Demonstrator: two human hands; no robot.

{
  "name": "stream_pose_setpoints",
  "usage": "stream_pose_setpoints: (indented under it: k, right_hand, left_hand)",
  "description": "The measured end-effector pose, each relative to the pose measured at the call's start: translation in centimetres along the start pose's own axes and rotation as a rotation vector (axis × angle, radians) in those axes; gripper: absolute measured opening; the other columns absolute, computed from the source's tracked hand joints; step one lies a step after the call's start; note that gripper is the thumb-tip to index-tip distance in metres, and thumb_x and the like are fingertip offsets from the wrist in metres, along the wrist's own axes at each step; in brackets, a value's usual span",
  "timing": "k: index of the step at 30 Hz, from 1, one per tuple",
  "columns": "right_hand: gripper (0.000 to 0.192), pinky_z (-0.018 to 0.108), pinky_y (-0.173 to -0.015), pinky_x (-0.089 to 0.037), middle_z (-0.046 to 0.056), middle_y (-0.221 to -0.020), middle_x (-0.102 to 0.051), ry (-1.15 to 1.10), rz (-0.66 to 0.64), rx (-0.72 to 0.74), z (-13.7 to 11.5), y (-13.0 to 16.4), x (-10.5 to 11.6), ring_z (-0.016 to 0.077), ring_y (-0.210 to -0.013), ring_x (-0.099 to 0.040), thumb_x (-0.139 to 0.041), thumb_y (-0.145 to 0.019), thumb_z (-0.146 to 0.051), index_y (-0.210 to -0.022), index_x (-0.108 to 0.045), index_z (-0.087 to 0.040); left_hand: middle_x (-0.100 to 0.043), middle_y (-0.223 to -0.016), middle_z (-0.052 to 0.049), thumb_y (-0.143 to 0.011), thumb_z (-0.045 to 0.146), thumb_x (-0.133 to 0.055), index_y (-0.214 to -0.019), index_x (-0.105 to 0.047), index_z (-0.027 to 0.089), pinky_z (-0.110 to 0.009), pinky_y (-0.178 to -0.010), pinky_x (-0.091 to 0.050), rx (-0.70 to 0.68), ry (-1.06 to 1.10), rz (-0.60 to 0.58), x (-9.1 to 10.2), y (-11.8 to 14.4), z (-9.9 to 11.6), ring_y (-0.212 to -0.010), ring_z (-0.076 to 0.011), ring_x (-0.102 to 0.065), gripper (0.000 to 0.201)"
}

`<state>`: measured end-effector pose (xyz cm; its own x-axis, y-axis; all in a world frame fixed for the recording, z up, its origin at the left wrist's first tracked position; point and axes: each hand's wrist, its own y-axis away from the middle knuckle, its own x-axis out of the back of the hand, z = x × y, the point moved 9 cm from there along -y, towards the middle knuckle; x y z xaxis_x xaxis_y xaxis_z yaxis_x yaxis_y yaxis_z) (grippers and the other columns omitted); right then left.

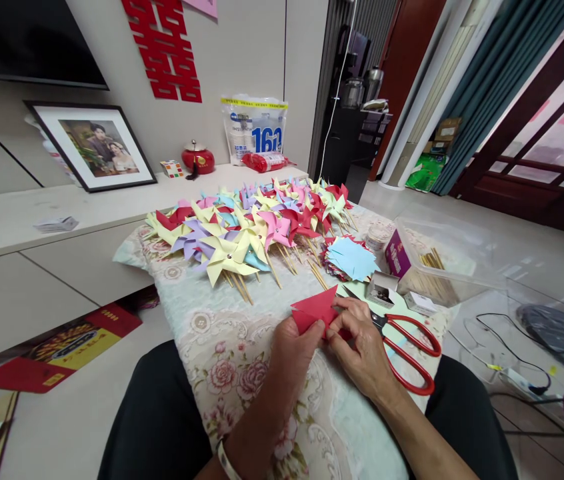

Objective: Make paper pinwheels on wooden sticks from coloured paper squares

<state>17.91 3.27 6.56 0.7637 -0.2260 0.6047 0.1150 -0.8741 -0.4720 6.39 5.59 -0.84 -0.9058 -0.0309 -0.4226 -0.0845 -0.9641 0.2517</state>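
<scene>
A sheet of red paper, partly folded, is held between both hands above the flowered tablecloth. My left hand is closed on its left and lower edge, thumb on top. On the right side, my right hand pinches the paper with its fingertips, which partly hide it. Red-handled scissors lie beside my right hand, blades pointing away under the fingers. Past the hands is a stack of cut paper sheets, light blue on top. Several finished paper pinwheels on wooden sticks fill the far part of the table.
A small open box of dark pieces and a white box sit right of the stack. Behind them stands a clear plastic bin with wooden sticks. A cabinet top runs along the wall, holding a framed photo.
</scene>
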Motion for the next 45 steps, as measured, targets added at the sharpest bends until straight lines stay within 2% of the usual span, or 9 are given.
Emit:
stream_pose_setpoints:
  k: [4, 7, 10, 14, 18, 22, 26, 33, 45]
  right_hand:
    - [0.013, 0.054, -0.096, -0.041, 0.012, -0.114, -0.067, 0.007, 0.003, 0.012, -0.2, 0.3, 0.4, 0.0332, -0.118, -0.052, -0.059, -0.089, -0.024, -0.077, -0.063, -0.022]
    - [0.008, 0.054, -0.099, -0.041, 0.012, -0.125, -0.063, -0.067, 0.079, -0.028, 0.2, 0.8, 2.0, 0.0322, -0.12, -0.054, -0.063, -0.09, -0.029, -0.095, -0.067, -0.024]
    - [0.031, 0.052, -0.103, -0.04, 0.012, -0.135, -0.059, -0.206, 0.14, -0.148, 1.7, 1.5, 3.4, 0.0322, -0.128, -0.051, -0.065, -0.09, -0.035, -0.12, -0.064, -0.026]
    - [0.055, 0.049, -0.103, -0.041, 0.011, -0.141, -0.059, -0.43, 0.016, -0.339, 3.3, 2.1, 3.2, 0.032, -0.132, -0.051, -0.069, -0.088, -0.041, -0.139, -0.053, -0.029]
    - [0.06, 0.042, -0.097, -0.044, 0.01, -0.129, -0.065, -0.616, -0.144, -0.397, 1.0, 1.9, 2.9, 0.0285, -0.124, -0.056, -0.074, -0.085, -0.039, -0.14, -0.052, -0.028]
    - [0.067, 0.037, -0.087, -0.047, 0.006, -0.108, -0.07, -0.772, -0.405, -0.53, -3.0, 2.3, 1.2, 0.0226, -0.098, -0.065, -0.077, -0.08, -0.036, -0.141, -0.051, -0.023]
    - [0.077, 0.036, -0.08, -0.048, 0.004, -0.098, -0.07, -0.81, -0.565, -0.647, -4.9, 3.6, -0.6, 0.0211, -0.088, -0.066, -0.082, -0.074, -0.034, -0.142, -0.049, -0.021]
    - [0.082, 0.033, -0.079, -0.047, -0.001, -0.093, -0.069, -0.903, -0.61, -0.699, -4.7, 4.1, -2.3, 0.018, -0.084, -0.067, -0.083, -0.072, -0.023, -0.146, -0.045, -0.025]
    - [0.092, 0.027, -0.067, -0.044, -0.004, -0.079, -0.069, -0.993, -0.64, -0.75, -2.9, 4.4, -4.6, 0.0119, -0.065, -0.061, -0.082, -0.067, -0.012, -0.148, -0.039, -0.022]
  left_hand:
    - [-0.075, -0.074, -0.004, -0.069, 0.029, -0.073, -0.086, -0.076, 0.015, -0.031, -0.066, -0.054, -0.011, 0.0, -0.052, -0.4, 0.3, 0.4, -0.065, -0.0194, -0.065, 0.022]
    - [-0.076, -0.074, -0.007, -0.068, 0.03, -0.072, -0.087, -0.075, 0.013, -0.033, -0.066, -0.056, 0.037, -0.06, -0.06, 0.0, 0.7, 0.9, -0.065, -0.0208, -0.068, 0.025]
    - [-0.077, -0.075, -0.008, -0.066, 0.029, -0.071, -0.082, -0.074, 0.011, -0.032, -0.068, -0.057, 0.107, -0.156, -0.082, 0.8, 1.4, 1.5, -0.07, -0.0218, -0.07, 0.024]
    - [-0.076, -0.072, -0.006, -0.064, 0.025, -0.069, -0.079, -0.073, 0.012, -0.027, -0.063, -0.054, 0.177, -0.292, -0.194, 1.3, 2.8, 2.7, -0.065, -0.0182, -0.069, 0.02]
    - [-0.073, -0.066, -0.003, -0.064, 0.021, -0.064, -0.075, -0.07, 0.014, -0.026, -0.057, -0.049, 0.192, -0.449, -0.338, 1.2, 4.7, 3.8, -0.059, -0.017, -0.066, 0.015]
    - [-0.06, -0.054, 0.003, -0.066, 0.019, -0.058, -0.061, -0.061, 0.016, -0.022, -0.051, -0.036, 0.157, -0.574, -0.479, 1.0, 6.4, 4.6, -0.05, -0.0104, -0.052, 0.006]
    - [-0.061, -0.064, 0.004, -0.068, 0.019, -0.059, -0.077, -0.064, 0.016, -0.023, -0.053, -0.036, 0.111, -0.631, -0.563, 1.1, 7.5, 5.8, -0.056, -0.0113, -0.052, 0.011]
    - [-0.067, -0.081, -0.001, -0.069, 0.02, -0.064, -0.088, -0.058, 0.019, -0.024, -0.055, -0.039, -0.018, -0.815, -0.586, 1.3, 7.9, 7.8, -0.072, -0.0175, -0.061, 0.02]
    - [-0.069, -0.079, 0.0, -0.066, 0.02, -0.065, -0.085, -0.059, 0.02, -0.025, -0.055, -0.04, 0.037, -0.956, -0.626, 0.7, 6.3, 6.7, -0.071, -0.0181, -0.062, 0.02]
